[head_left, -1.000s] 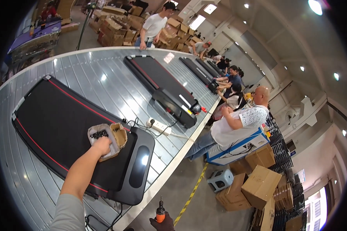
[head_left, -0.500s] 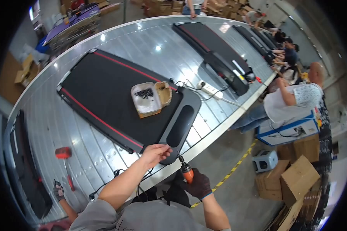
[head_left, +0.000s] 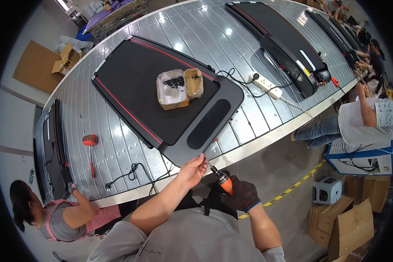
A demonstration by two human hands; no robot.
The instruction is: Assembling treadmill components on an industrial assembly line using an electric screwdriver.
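Observation:
My right hand (head_left: 242, 195), in a dark knitted glove, is wrapped round an orange electric screwdriver (head_left: 225, 183). Its bit points up and left toward my bare left hand (head_left: 194, 169). There the fingertips are pinched together at the tip of the bit; whatever small piece they hold is too small to make out. Just beyond them, at the table edge, lies the rounded grey end cover (head_left: 179, 152) of a flat black treadmill (head_left: 131, 83) with red side stripes. A small open cardboard box (head_left: 164, 99) with dark screws inside rests on its belt.
A red-headed hammer (head_left: 90, 139) and a plug with black cable (head_left: 133, 168) lie left on the metal table (head_left: 231, 48). A white power strip (head_left: 266, 85) and another treadmill (head_left: 288, 39) are to the right. A co-worker (head_left: 61, 214) stands close at left; cartons (head_left: 351, 231) sit on the floor.
My left hand and the screwdriver have drawn back from the treadmill's end cover toward the table edge, bit and fingertips now together. The view has shifted, bringing the left co-worker further in.

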